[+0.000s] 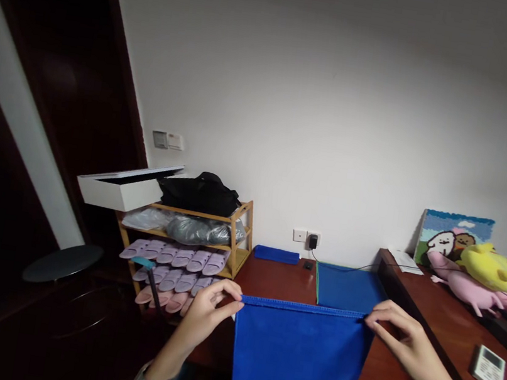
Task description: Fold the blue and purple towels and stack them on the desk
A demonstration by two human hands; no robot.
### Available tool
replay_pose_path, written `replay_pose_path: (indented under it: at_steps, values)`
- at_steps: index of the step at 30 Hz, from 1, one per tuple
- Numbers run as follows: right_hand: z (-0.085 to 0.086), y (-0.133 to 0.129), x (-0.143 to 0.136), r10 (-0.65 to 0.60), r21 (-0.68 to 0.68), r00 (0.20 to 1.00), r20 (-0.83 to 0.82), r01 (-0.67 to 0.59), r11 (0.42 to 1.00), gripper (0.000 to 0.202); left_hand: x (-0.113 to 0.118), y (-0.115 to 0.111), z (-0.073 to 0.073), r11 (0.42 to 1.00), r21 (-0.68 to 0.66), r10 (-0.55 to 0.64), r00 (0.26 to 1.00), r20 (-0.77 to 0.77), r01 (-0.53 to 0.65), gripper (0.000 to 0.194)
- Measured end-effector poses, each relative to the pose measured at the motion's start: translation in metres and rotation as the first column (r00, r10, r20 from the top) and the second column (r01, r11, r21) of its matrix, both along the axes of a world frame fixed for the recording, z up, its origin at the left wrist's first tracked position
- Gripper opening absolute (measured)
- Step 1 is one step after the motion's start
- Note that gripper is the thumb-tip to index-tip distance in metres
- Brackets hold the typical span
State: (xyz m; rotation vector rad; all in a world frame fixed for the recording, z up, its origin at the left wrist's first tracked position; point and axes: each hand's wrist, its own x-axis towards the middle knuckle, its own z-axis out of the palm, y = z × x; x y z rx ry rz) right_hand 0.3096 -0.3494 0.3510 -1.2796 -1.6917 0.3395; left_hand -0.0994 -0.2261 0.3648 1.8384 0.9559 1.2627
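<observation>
At the reddish-brown desk (pixel 278 281), a blue fabric panel (pixel 299 362) hung by its stitched top edge — left hand (pixel 213 308) pinching one corner, right hand (pixel 400 339) the other — before a green-edged blue sheet (pixel 349 283) lying flat.

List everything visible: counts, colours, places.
Rectangular cloth: one, blue, held up
Glossy wooden desk: one, reddish brown, by wall
Flat cloth with green edge: one, blue, on desk
Folded cloth strip: one, blue, desk's back edge
Tiered wooden rack: one, tan, beside desk
Plastic slippers: many, lilac and pink, lower shelves
Fabric bag: one, black, rack top
Open box: one, white, rack top
Round stool: one, dark, left
Door: at least one, dark brown, left
Plush toys: several, pink, yellow, red, right
Cartoon picture: one, multicoloured, behind toys
Handheld device: one, white, lower right
Plug: one, black, on wall
Left hand: one, held cloth's upper left corner
Right hand: one, held cloth's upper right corner
</observation>
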Motion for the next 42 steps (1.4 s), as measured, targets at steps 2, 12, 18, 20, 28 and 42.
replay_pose_path:
  at_steps: [2, 12, 18, 20, 28, 42]
  values:
    - [0.0, -0.002, -0.002, -0.009, 0.006, 1.0, 0.003, 0.009, 1.0, 0.033, 0.002, -0.002, 0.003, 1.0, -0.022, -0.001, 1.0, 0.018, 0.002, 0.018]
    - [-0.004, 0.003, 0.0, -0.054, -0.036, 0.999, -0.004, 0.054, 0.998, 0.038, 0.011, 0.023, -0.011, 0.983, -0.178, -0.03, 0.995, 0.099, 0.048, 0.012]
    - [-0.043, 0.026, 0.011, -0.065, -0.071, 0.997, 0.037, 0.067, 0.995, 0.04, 0.026, 0.048, -0.041, 0.967, -0.243, -0.059, 0.996, 0.068, 0.073, 0.005]
    - [-0.05, 0.027, 0.012, -0.058, -0.064, 0.996, 0.062, 0.062, 0.996, 0.039, 0.028, 0.05, -0.047, 0.964, -0.247, -0.085, 0.994, 0.065, 0.098, 0.006]
    - [-0.061, 0.001, 0.018, -0.104, -0.002, 0.963, 0.25, 0.108, 0.994, 0.036, 0.035, 0.039, -0.051, 0.944, -0.161, -0.307, 0.944, -0.118, 0.287, 0.013]
    - [-0.081, 0.058, 0.06, -0.569, 0.357, 0.772, 0.283, 0.466, 0.81, 0.039, 0.102, -0.05, -0.068, 0.852, -0.227, -0.497, 0.865, -0.07, 0.472, 0.018]
